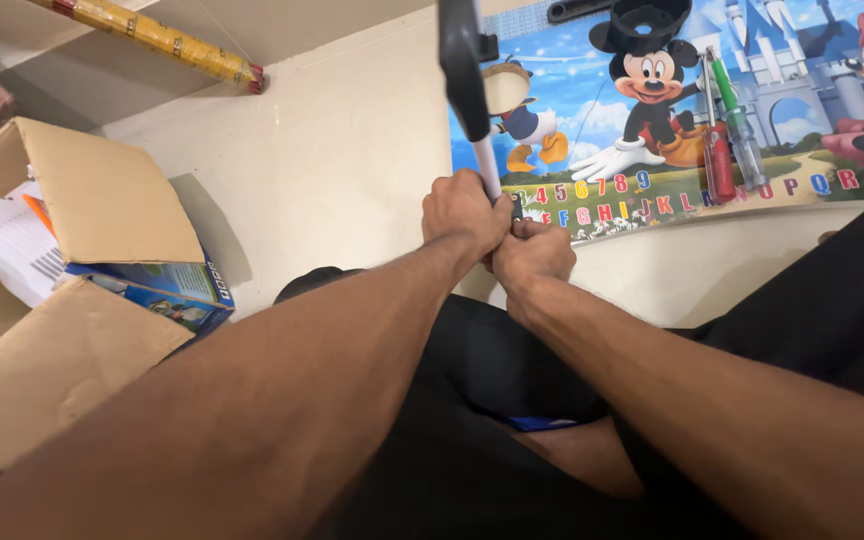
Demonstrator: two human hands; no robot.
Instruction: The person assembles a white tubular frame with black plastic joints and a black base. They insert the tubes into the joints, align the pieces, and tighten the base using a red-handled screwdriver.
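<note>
**Floor scene, seen from above: holdings by size**

1. Floor (352,150): pale cream, smooth, bare across the middle; carries everything listed.
2. Person's lap: black clothing filling the near edge, both forearms stretching forward over it.
3. Cardboard box (102,200): open, flaps spread, at the left edge of the floor; papers and a blue carton (167,290) sit inside it.
4. Cartoon mat (752,120): colourful, printed with letters and numerals, lying at the far right of the floor.
5. Yellow roll (162,40): long, slanted, at the far left corner.
6. White rod with black head (467,80): upright, rising over the mat's near edge, held at its lower end.
7. Screwdrivers (727,140): red, green and clear handles, resting on the mat, well apart from the hands.
8. Left hand (464,212): grip closed around the rod.
9. Right hand (532,255): touching the left, grip pressed shut at the rod's base.
</note>
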